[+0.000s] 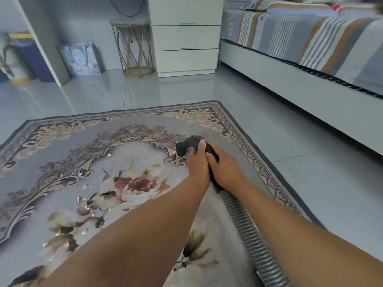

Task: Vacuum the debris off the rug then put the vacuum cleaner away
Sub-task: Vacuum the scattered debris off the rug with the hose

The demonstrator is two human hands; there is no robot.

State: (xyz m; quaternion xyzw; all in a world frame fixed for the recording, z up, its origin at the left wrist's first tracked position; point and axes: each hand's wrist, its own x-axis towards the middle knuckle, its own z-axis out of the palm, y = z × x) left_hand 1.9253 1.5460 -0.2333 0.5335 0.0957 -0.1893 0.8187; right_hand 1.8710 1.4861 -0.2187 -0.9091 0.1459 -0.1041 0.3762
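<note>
Rug [62, 162], hose [248, 228] running away, nozzle [186, 146] pointing left

Left hand [196, 161] and right hand [226, 165] around vacuum handle [189, 144]; rug [62, 146] beneath

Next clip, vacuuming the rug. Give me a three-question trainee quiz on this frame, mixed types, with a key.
1. True or false: only the right hand grips the vacuum handle.
2. Seen from the camera, where does the shiny debris lie on the rug? A) left of the handle B) right of the handle C) beyond the handle, at the rug's far edge
3. Fill in: the grey ribbed ___ trails from the handle back toward the person.
Key: 1 false, the left hand grips it too. 2 A. 3 hose.
</note>
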